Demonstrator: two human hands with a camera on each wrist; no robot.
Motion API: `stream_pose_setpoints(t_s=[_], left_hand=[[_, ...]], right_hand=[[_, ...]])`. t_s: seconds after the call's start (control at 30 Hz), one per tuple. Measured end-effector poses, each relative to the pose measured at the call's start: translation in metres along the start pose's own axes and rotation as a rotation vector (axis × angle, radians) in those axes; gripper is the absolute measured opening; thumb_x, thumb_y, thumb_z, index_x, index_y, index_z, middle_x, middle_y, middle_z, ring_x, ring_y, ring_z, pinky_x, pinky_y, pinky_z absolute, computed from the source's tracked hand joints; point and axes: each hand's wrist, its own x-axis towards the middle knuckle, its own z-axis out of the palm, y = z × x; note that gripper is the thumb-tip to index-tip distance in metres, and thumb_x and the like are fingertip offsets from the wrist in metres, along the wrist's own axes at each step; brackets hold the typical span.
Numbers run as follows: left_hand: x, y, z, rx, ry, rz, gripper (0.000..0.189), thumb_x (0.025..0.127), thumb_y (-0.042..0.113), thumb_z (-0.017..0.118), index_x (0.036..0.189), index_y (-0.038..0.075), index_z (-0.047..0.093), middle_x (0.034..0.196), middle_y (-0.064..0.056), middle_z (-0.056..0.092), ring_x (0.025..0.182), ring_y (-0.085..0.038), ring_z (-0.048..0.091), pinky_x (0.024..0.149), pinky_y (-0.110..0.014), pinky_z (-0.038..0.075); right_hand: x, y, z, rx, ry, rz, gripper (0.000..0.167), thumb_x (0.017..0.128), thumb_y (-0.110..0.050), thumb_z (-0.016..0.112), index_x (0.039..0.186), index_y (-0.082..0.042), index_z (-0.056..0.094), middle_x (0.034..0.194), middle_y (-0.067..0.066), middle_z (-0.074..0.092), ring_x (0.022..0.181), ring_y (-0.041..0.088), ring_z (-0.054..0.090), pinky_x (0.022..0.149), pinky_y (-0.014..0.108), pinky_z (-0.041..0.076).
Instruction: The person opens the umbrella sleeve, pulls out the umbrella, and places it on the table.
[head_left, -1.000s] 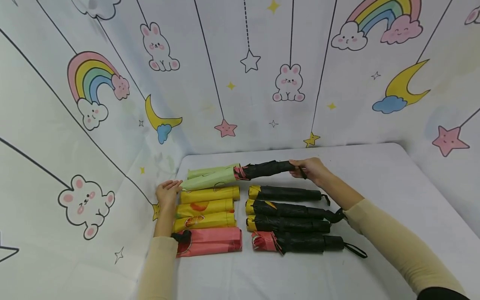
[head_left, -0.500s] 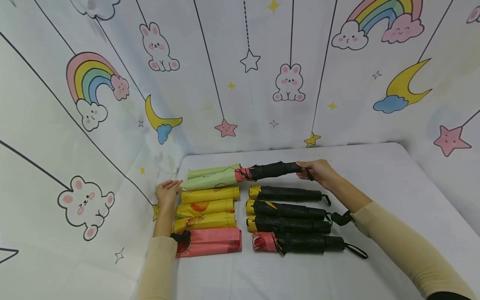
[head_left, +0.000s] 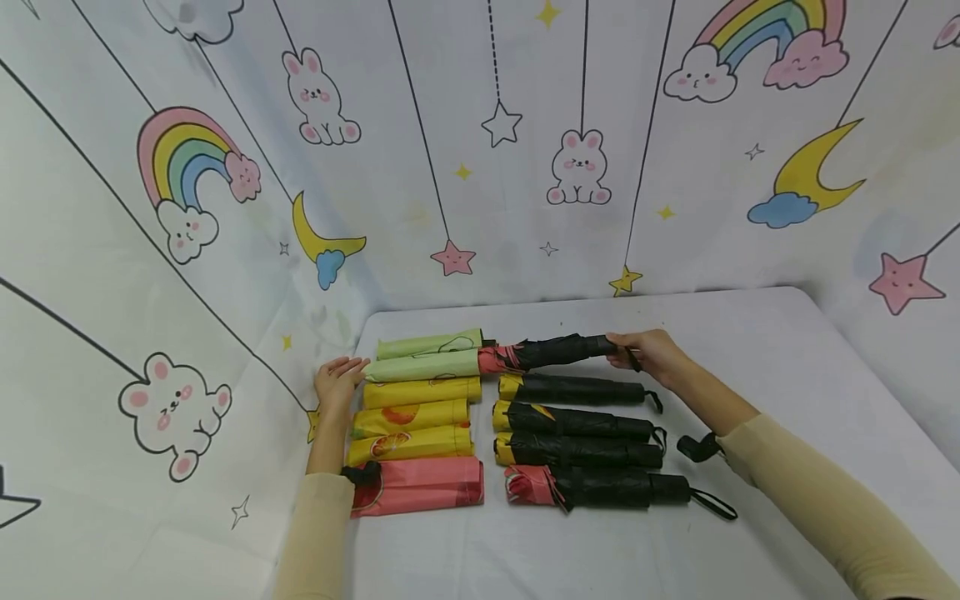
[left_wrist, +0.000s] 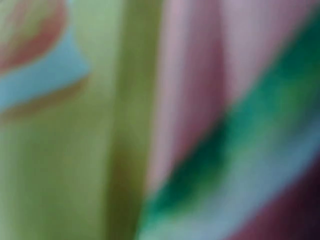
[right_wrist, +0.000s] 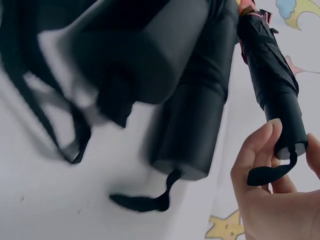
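Observation:
In the head view, a folded umbrella [head_left: 562, 350] with a black body and a pink-red part reaches left to a pale green umbrella sleeve [head_left: 427, 365]. My right hand [head_left: 652, 354] holds its black handle end; the right wrist view shows thumb and fingers round the handle [right_wrist: 284, 120], a wrist strap [right_wrist: 272, 174] hanging from it. At the sleeve's far left end my left hand [head_left: 337, 385] pinches the edge. Another pale green sleeve [head_left: 420, 343] lies just behind, with a bit of black at its right end. Blurred yellow and pink cloth fills the left wrist view.
Yellow sleeves [head_left: 420, 414] and a pink-red sleeve [head_left: 431, 485] lie in a column on the white table [head_left: 585, 554]. Right of them, black-and-yellow folded umbrellas [head_left: 577, 421] and a black-and-pink umbrella [head_left: 615, 486] lie in rows. A patterned cloth wall [head_left: 510, 208] stands behind.
My right hand has moved right and slightly down, and more of the umbrella's pink-red part shows beyond the green sleeve. The black bit by the rear sleeve has come into sight. My left hand stays put.

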Motion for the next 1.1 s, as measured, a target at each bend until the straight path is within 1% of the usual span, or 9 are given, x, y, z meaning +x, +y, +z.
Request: stream_pose_setpoints(t_s=[0.1,0.37,0.5,0.6,0.73,0.83,0.9,1.0,1.1], left_hand=[[0.000,0.000,0.001,-0.007,-0.016,-0.004,0.057,0.101,-0.010,0.058,0.151,-0.005,0.033,0.146,-0.023,0.052,0.133,-0.031,0.061,0.109,-0.030,0.050],[0.003,-0.001,0.002,-0.025,-0.024,-0.019,0.057,0.100,-0.009,0.060,0.150,-0.004,0.034,0.145,-0.023,0.053,0.129,-0.029,0.064,0.104,-0.028,0.054],[0.005,-0.001,0.002,-0.056,-0.011,-0.014,0.055,0.101,-0.004,0.063,0.148,-0.006,0.034,0.143,-0.026,0.053,0.127,-0.031,0.064,0.104,-0.029,0.054],[0.006,0.000,0.002,-0.064,-0.015,-0.016,0.056,0.102,-0.003,0.063,0.148,-0.007,0.033,0.143,-0.027,0.052,0.130,-0.033,0.062,0.106,-0.031,0.053],[0.004,0.003,0.001,-0.053,-0.029,-0.030,0.056,0.102,-0.002,0.062,0.150,-0.007,0.032,0.145,-0.027,0.050,0.134,-0.035,0.058,0.110,-0.034,0.050],[0.000,0.010,0.001,-0.046,-0.032,-0.044,0.055,0.102,-0.003,0.060,0.150,-0.008,0.033,0.146,-0.028,0.049,0.136,-0.036,0.056,0.113,-0.037,0.048],[-0.003,0.016,0.002,-0.037,-0.027,-0.050,0.054,0.102,-0.004,0.060,0.149,-0.009,0.033,0.145,-0.028,0.050,0.136,-0.037,0.055,0.114,-0.039,0.047],[-0.006,0.022,0.003,-0.024,-0.015,-0.044,0.053,0.101,-0.006,0.060,0.148,-0.012,0.035,0.144,-0.030,0.050,0.136,-0.040,0.054,0.114,-0.040,0.047],[-0.005,0.024,0.004,-0.010,0.005,-0.032,0.054,0.100,-0.005,0.061,0.148,-0.012,0.037,0.142,-0.029,0.052,0.135,-0.040,0.055,0.112,-0.039,0.048]], right_hand=[[0.000,0.003,-0.005,-0.036,-0.008,-0.011,0.037,0.099,-0.016,0.074,0.124,0.009,0.062,0.098,0.008,0.075,0.090,0.020,0.078,0.092,0.038,0.062],[-0.001,0.016,-0.016,-0.127,0.002,0.020,0.046,0.100,-0.021,0.074,0.129,0.012,0.060,0.099,0.009,0.077,0.095,0.022,0.078,0.091,0.036,0.062],[-0.001,0.023,-0.021,-0.278,0.015,0.021,0.055,0.099,-0.035,0.075,0.129,0.010,0.064,0.106,0.010,0.078,0.100,0.021,0.076,0.096,0.036,0.058],[-0.002,0.027,-0.024,-0.479,0.049,-0.003,0.054,0.098,-0.044,0.073,0.119,0.005,0.074,0.108,0.008,0.078,0.104,0.021,0.071,0.095,0.037,0.053],[-0.005,0.029,-0.026,-0.681,0.071,-0.040,0.048,0.098,-0.044,0.072,0.117,-0.001,0.079,0.120,0.014,0.074,0.116,0.032,0.062,0.101,0.048,0.050],[-0.006,0.028,-0.027,-0.745,0.064,-0.055,0.048,0.099,-0.041,0.071,0.125,-0.001,0.075,0.134,0.023,0.067,0.129,0.043,0.057,0.109,0.059,0.045],[-0.006,0.027,-0.026,-0.783,0.066,-0.068,0.048,0.099,-0.039,0.071,0.126,0.000,0.074,0.138,0.026,0.064,0.132,0.047,0.054,0.111,0.062,0.043],[-0.003,0.023,-0.025,-0.832,0.064,-0.105,0.049,0.100,-0.039,0.070,0.126,0.002,0.073,0.137,0.028,0.063,0.130,0.049,0.055,0.109,0.065,0.044],[-0.001,0.017,-0.019,-0.834,0.062,-0.134,0.050,0.101,-0.038,0.069,0.128,0.003,0.072,0.132,0.027,0.067,0.122,0.044,0.063,0.105,0.063,0.049]])
